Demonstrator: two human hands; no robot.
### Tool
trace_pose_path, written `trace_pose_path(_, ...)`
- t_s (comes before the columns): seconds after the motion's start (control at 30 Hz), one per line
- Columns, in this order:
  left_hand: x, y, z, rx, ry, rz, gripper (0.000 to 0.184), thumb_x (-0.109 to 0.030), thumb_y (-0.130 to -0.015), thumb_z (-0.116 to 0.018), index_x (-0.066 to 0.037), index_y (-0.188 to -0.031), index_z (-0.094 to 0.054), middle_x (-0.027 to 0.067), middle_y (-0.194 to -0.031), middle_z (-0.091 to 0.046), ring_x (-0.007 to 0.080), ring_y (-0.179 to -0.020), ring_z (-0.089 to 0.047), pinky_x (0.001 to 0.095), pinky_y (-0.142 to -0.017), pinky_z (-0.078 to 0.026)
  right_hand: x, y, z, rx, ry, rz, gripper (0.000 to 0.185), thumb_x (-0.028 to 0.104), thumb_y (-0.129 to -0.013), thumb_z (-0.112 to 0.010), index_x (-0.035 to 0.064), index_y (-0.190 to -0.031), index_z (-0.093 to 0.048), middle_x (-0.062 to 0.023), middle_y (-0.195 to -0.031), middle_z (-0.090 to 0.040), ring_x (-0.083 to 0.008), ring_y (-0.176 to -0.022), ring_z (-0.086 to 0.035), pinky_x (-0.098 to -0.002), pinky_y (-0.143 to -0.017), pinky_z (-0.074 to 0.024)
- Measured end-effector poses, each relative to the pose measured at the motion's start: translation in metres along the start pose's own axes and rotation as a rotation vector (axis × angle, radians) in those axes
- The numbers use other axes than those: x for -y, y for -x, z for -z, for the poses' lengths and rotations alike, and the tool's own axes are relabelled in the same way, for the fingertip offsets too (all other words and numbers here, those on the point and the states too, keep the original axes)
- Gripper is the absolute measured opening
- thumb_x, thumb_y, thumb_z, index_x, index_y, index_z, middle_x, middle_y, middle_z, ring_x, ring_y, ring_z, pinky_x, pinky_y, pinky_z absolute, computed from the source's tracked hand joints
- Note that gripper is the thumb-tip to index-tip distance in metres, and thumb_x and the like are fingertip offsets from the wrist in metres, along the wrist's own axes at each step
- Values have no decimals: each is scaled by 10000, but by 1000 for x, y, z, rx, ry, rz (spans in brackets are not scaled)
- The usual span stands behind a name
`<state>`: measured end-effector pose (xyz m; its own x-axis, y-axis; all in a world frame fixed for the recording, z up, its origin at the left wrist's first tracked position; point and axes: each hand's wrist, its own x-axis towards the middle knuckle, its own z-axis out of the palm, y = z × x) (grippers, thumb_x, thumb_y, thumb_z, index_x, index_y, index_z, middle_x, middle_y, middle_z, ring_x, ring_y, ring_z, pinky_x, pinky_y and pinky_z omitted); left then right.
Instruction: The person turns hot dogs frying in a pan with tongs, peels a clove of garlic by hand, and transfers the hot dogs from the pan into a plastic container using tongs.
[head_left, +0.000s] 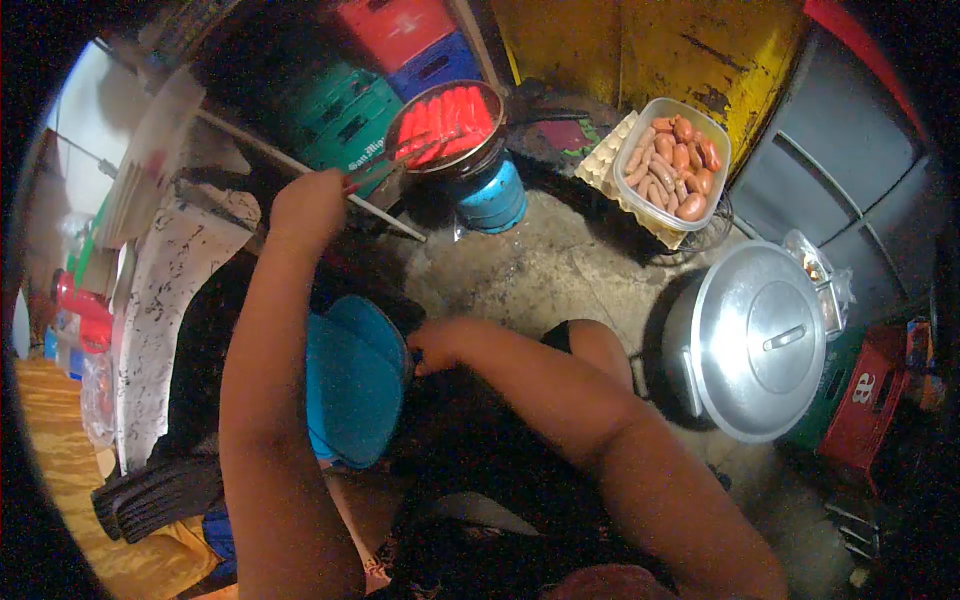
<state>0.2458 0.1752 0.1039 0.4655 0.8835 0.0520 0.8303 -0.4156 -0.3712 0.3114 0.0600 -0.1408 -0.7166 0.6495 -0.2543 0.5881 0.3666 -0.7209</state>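
Note:
My left hand (310, 212) is raised and closed around thin tongs (395, 165) with a reddish grip. Their tips reach over a round frying pan (402, 118) and meet a row of bright red hotdogs (440, 118) lying side by side in it. The pan sits on a burner above a small blue gas tank (492, 197). Lower down, my right hand (440, 346) has its fingers curled at the rim of a blue plastic container (355, 385), near my lap. Those fingertips are partly hidden in shadow.
A clear tub (716, 140) of sausages (680, 165) rests on an egg tray (604, 160). A large lidded aluminium pot (760, 340) stands at right. Green crates (345, 115) stand behind the pan, and a red crate (865, 400) is at far right.

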Motion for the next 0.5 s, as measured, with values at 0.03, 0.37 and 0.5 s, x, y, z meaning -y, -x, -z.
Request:
trace_pose_path(0.03, 1, 3, -2, -22, 14, 27, 178, -210, -914, -584, -66, -998, -649, 193, -983, -691, 385, -942, -668, 512, -801, -522, 12, 11, 16, 45, -5, 0, 554, 416, -823, -713, 142, -1292, -602, -183, -1191, -662, -378, -1113, -618, -507, -938, -492)
trace_pose_path(0.37, -7, 23, -32, -28, 240, 201, 299, -194, -869, -659, -58, -1134, -625, 229, -1027, -683, 408, -1001, -648, 508, -843, -511, 3, 10, 4, -70, -9, -6, 576, 389, -816, -739, 91, -1288, -597, -196, -1258, -624, -389, -1174, -580, -504, -982, -462)
trace_pose_path(0.5, -7, 25, -50, -25, 436, 248, 326, -211, -864, -677, -32, -1129, -619, 240, -1034, -680, 419, -1004, -642, 508, -853, -507, 0, 3, 9, 55, -30, 2, 590, 389, -819, -736, 71, -1293, -585, -197, -1277, -614, -396, -1183, -570, -509, -981, -461)
